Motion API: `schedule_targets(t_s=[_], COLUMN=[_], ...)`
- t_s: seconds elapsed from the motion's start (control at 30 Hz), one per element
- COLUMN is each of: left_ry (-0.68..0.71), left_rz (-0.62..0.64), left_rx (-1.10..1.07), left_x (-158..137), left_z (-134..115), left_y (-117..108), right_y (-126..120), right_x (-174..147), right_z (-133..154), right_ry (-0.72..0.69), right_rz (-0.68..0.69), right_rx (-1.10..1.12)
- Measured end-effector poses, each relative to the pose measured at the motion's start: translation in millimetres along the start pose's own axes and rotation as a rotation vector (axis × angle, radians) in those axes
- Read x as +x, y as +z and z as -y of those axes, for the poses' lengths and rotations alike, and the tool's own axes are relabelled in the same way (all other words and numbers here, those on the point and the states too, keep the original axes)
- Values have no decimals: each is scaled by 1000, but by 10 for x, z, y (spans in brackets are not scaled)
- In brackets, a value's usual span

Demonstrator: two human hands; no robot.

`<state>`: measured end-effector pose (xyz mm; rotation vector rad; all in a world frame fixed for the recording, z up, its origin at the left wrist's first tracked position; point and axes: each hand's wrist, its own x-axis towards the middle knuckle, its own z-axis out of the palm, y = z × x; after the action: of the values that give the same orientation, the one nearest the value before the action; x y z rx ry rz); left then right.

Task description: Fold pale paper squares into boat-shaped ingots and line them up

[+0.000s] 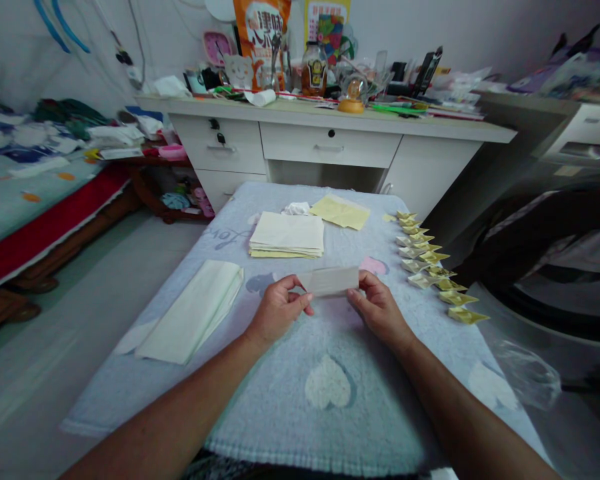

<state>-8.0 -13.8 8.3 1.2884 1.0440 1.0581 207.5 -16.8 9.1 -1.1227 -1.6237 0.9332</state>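
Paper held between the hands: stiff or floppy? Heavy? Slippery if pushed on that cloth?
The paper is probably moderately stiff: it spans left hand to right hand without obvious sag. Likely very light, since it looks thin. May drag slightly on the cloth, which looks fuzzy.

Head-worn view, forward and down over blue cloth [320,340]

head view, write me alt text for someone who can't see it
Two bare hands hold a pale piece of paper over a heart-patterned cloth. A paper stack lies beyond, larger folded paper to the left, and boat-like folded papers line the right.
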Motion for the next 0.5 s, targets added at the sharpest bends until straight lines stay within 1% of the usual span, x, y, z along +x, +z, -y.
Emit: schedule_targets(t_s=[0.03, 0.1, 0.17, 0.23, 0.3, 0.37, 0.5], left_ry=[31, 150, 285, 374, 430, 477, 549], left_rz=[-18, -57, -95, -119, -138, -154, -167], left_rx=[11, 57, 136, 228, 316, 409, 553], left_x=[-8, -21, -28, -32, -38, -49, -78], left_z=[-12, -16, -2, 16, 18, -1, -67], left_y=[0, -2, -9, -23, -37, -47, -51], right_y=[-5, -8, 1, 15, 26, 30, 22], right_x=[1, -1, -9, -22, -33, -42, -48], right_z=[13, 31, 34, 26, 18, 26, 95], right_ry=[-49, -129, -154, -150, -150, -181, -256], right_rz=[-28, -80, -89, -77, -57, -41, -3], right_rx=[-90, -216, -267, -260, -236, -230, -305])
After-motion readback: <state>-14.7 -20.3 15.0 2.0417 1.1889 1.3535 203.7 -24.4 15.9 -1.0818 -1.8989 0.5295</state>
